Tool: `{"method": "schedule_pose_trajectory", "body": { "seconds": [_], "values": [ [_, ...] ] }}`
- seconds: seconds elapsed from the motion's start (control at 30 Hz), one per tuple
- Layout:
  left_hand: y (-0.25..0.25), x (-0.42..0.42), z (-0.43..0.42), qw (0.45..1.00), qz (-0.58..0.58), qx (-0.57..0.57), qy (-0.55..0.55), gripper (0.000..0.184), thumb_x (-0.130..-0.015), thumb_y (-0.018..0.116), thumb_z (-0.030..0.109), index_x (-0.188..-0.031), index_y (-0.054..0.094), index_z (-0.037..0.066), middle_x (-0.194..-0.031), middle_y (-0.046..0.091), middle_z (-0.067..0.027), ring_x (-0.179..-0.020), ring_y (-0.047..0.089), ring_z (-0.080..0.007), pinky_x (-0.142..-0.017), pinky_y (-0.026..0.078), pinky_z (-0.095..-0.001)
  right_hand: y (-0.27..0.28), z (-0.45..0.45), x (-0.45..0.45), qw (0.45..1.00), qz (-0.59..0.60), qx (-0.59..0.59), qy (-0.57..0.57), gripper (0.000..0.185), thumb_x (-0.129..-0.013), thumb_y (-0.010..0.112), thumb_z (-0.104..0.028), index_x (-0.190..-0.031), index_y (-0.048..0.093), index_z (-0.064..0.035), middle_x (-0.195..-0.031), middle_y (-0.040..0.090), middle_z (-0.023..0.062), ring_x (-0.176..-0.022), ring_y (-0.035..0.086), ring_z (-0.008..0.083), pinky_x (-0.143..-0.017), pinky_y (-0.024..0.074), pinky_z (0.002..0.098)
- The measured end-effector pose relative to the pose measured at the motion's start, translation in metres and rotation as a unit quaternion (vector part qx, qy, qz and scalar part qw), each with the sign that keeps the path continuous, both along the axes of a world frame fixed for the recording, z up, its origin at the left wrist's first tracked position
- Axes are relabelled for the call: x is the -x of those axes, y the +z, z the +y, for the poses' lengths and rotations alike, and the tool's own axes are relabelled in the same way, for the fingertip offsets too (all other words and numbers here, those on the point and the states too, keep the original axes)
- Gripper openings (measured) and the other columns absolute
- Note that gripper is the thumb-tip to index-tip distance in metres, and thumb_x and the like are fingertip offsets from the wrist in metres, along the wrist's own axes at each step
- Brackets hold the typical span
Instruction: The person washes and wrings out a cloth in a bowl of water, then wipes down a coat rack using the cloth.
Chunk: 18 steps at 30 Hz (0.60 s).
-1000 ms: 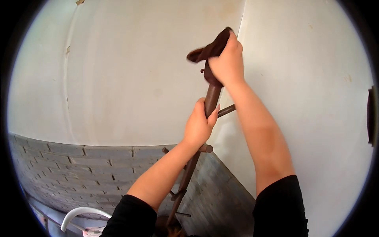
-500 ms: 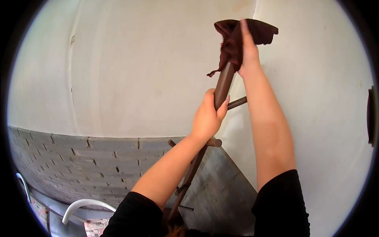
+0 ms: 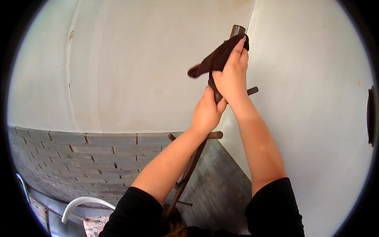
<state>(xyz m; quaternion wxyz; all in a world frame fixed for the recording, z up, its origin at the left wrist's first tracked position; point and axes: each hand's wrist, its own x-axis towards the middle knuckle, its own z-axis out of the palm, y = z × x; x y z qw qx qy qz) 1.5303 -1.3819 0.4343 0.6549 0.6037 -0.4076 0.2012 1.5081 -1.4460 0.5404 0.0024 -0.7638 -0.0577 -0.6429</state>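
Dark maroon cloth (image 3: 219, 57), soft and folded, bunches against the upper part of a smooth, round brown pole (image 3: 237, 31), clasped there by the right hand (image 3: 232, 77) while the left hand (image 3: 206, 112) grips the pole just below. The pole slants lengthwise from near centre up to the right, pegs (image 3: 215, 135) jutting sideways; its blunt rim tops the cloth, with open room left, before the pale wall (image 3: 150, 67).

Soft, even light brightens the pale walls (image 3: 158, 75). Fisheye distortion bows the grey brickwork (image 3: 79, 166). Black vignetting swallows the corners.
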Motion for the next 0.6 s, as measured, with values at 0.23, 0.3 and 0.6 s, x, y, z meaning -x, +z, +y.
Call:
{"method": "schedule_pose_trajectory", "body": {
  "seconds": [0.23, 0.3, 0.6],
  "values": [
    [0.009, 0.007, 0.012, 0.998, 0.054, -0.016, -0.038, 0.05, -0.102, 0.064, 0.037, -0.129, 0.047, -0.002, -0.102, 0.068, -0.0211, -0.094, 0.068, -0.0356, -0.083, 0.053, -0.0435, 0.069, -0.003, -0.006, 0.864, 0.004, -0.374, 0.338, 0.071, -0.094, 0.073, -0.041, -0.143, 0.05, 0.0053, -0.133, 0.064, 0.0145, -0.119, 0.06, 0.0265, -0.102, 0.0479, 0.0416],
    [0.007, 0.002, 0.009, 0.999, 0.034, 0.003, -0.039, 0.048, -0.102, 0.064, 0.037, -0.128, 0.049, 0.0, -0.097, 0.068, -0.0197, -0.089, 0.068, -0.0332, -0.08, 0.053, -0.0426, 0.096, -0.02, 0.0, 0.778, 0.011, -0.478, 0.407, 0.082, -0.095, 0.056, -0.072, -0.146, 0.053, -0.0085, -0.141, 0.06, 0.0116, -0.122, 0.059, 0.0277, -0.103, 0.048, 0.0471],
    [0.002, 0.006, -0.001, 0.998, 0.012, 0.038, -0.049, 0.047, -0.101, 0.065, 0.037, -0.126, 0.05, 0.001, -0.094, 0.068, -0.0168, -0.084, 0.067, -0.0316, -0.077, 0.053, -0.0418, 0.133, -0.067, 0.027, 0.755, -0.069, -0.557, 0.338, 0.055, -0.105, 0.047, -0.062, -0.121, 0.066, -0.0123, -0.116, 0.068, 0.0025, -0.109, 0.062, 0.0225, -0.105, 0.0492, 0.0488]
  ]
}}
